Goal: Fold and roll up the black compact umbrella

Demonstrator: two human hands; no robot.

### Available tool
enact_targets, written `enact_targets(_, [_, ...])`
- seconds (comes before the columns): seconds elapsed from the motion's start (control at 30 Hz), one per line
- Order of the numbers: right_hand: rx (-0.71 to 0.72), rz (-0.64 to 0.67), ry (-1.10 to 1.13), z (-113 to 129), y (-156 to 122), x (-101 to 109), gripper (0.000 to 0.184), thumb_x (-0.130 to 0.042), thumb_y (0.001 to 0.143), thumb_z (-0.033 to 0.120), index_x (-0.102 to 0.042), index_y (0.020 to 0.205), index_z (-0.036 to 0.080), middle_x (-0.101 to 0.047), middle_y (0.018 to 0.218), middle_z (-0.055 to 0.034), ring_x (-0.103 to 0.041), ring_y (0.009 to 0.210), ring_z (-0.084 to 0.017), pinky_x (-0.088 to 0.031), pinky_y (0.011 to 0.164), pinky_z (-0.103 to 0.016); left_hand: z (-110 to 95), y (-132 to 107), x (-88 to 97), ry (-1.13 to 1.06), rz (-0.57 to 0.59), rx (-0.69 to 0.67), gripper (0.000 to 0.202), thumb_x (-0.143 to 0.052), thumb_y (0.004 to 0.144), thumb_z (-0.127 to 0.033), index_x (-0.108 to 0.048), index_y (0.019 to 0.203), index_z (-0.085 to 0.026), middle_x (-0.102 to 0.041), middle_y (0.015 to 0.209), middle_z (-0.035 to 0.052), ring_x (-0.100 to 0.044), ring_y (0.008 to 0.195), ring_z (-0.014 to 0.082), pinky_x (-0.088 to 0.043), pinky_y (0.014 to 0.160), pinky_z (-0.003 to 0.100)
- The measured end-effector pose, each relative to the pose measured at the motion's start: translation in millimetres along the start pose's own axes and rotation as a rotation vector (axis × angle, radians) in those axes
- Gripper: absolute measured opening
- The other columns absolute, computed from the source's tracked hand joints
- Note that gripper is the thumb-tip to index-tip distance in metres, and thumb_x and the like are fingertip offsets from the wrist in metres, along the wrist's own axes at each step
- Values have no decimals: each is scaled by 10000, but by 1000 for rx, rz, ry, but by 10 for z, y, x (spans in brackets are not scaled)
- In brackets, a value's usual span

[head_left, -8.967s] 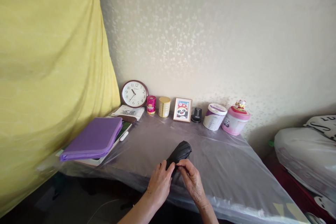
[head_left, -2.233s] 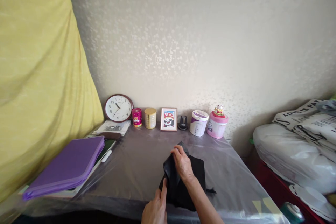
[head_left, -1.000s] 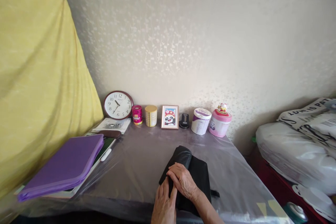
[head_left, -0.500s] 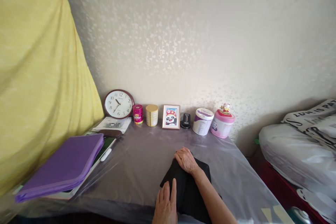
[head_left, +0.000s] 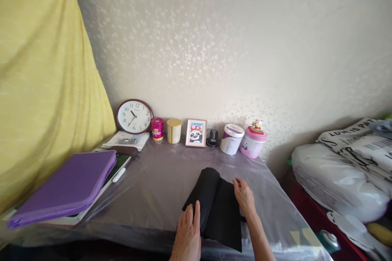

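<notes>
A piece of black folded fabric [head_left: 225, 212] lies at the front of the table, its left part rounded up like a loose roll and its right part flat. My left hand [head_left: 189, 228] rests with outstretched fingers on the lower left of the fabric. At the upper right edge of the fabric, my right hand [head_left: 244, 196] has its fingers bent, pinching that edge. My right thumb is mostly hidden.
The table [head_left: 159, 183] has a clear plastic cover. A purple folder [head_left: 67, 183] and a white marker [head_left: 119, 175] lie left. Along the wall stand a clock [head_left: 134, 117], tins, a picture frame [head_left: 196, 133] and tubs. White bags [head_left: 333, 175] sit right of the table.
My right hand has moved from the top of the fabric to its right edge. The fabric's right part now lies opened out flat. My left hand stays nearly in place. The view has shifted slightly.
</notes>
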State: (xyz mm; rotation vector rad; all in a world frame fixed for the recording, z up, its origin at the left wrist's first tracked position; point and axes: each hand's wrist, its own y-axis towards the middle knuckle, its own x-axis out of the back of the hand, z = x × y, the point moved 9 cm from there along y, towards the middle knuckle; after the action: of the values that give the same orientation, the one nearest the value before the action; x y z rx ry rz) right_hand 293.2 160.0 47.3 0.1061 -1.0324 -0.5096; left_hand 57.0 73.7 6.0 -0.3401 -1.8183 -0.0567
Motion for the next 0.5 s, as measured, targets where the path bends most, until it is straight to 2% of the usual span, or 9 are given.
enact_targets(0.07, [-100,31,59,-227,-249,62,391,-364,824,425,-620,957,160,-674,963,-120,-631,885,-237,-453,799,-329,-9,-16,6,-6,-25,-16,765,-270,701,37,-53,1413,-139,-276,1453,140,-299,1312,248,-267,1060,399])
enact_targets(0.17, [-178,94,196,-310,-572,78,449,-375,790,505,-627,952,170,-693,898,-104,-644,846,-243,-468,746,-320,-18,-35,10,-17,-43,-27,759,-289,713,20,-37,1414,-126,-264,1456,148,-288,1316,255,-262,1062,404])
enact_targets(0.3, [-200,130,296,-139,-800,79,509,-413,762,563,-626,990,161,-700,832,-87,-653,808,-246,-480,694,-306,-18,-51,30,-13,-50,-16,755,-290,719,22,-32,1415,-117,-268,1452,156,-288,1316,254,-258,1062,393])
enact_targets(0.5, [-112,57,398,166,-820,141,438,-538,707,505,-657,974,179,-704,883,-75,-650,850,-265,-511,710,-333,-17,-29,24,12,-27,-7,759,-299,716,25,-24,1412,-103,-259,1453,172,-285,1318,257,-251,1063,389])
